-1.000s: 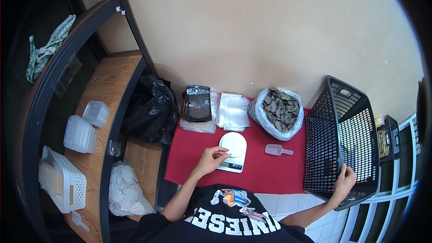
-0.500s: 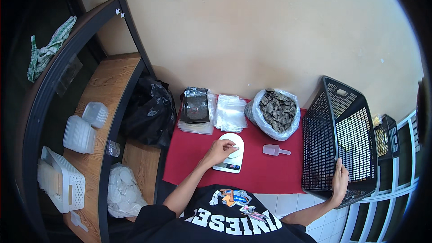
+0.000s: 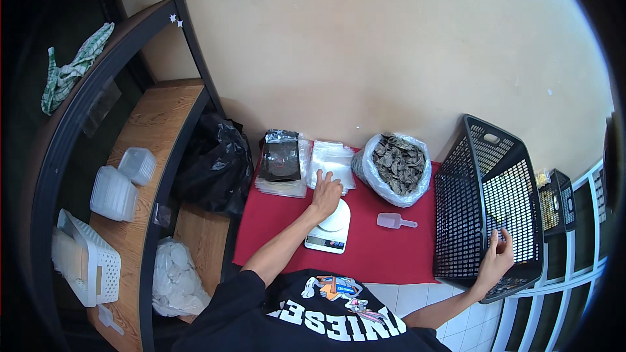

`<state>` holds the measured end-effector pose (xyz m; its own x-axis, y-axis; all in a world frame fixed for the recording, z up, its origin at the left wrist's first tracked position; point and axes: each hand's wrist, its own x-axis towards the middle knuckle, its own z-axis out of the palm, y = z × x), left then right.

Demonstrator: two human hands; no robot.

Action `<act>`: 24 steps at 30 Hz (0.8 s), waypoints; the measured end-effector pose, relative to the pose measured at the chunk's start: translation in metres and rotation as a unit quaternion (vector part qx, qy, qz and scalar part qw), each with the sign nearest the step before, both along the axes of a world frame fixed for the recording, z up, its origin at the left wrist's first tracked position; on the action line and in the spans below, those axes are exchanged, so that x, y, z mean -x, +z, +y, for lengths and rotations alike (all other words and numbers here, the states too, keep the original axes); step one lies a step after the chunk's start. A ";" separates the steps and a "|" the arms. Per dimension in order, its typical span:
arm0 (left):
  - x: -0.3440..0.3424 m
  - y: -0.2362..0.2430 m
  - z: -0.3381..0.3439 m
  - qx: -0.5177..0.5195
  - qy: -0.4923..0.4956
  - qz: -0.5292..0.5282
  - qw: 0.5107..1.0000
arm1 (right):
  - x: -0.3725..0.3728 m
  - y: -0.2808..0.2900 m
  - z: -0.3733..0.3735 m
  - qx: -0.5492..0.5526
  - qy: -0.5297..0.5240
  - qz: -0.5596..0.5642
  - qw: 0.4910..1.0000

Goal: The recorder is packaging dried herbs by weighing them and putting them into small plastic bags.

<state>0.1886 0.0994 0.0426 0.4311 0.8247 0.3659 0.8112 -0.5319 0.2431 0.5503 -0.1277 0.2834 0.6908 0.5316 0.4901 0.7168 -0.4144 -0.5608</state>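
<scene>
My left hand (image 3: 325,197) reaches past the white kitchen scale (image 3: 317,242), fingers stretched over the near part of a stack of clear plastic bags (image 3: 330,155). It holds nothing that I can see. My right hand (image 3: 497,259) is at the near side of the black mesh crate (image 3: 460,212), fingers apart and without a grip; whether it touches the rim I cannot tell. Beside the clear bags lies a pile of dark printed pouches (image 3: 282,160). A large clear bag full of dark ridged pieces (image 3: 399,164) stands open, with a translucent scoop (image 3: 390,220) in front of it.
A red cloth (image 3: 287,238) covers the table. At the left is a shelf (image 3: 153,114) with clear containers (image 3: 112,192) and a white basket (image 3: 103,267). Between shelf and table sits a black plastic bag (image 3: 212,169). A smaller dark crate (image 3: 557,202) is at the far right.
My left hand has moved away from the scale's plate to the clear bags. My right hand has let go of the crate's rim, and its fingers have spread.
</scene>
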 end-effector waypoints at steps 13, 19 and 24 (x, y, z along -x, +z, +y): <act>0.014 -0.011 0.018 -0.081 -0.017 -0.071 0.994 | 0.181 -0.078 0.060 -0.007 0.429 0.205 0.879; 0.011 0.027 -0.023 -0.050 0.021 -0.222 0.974 | 0.205 -0.186 0.089 0.065 0.408 0.650 0.638; 0.020 0.047 -0.096 -0.112 -0.113 -0.212 0.964 | 0.196 -0.208 0.107 0.014 0.298 0.857 0.419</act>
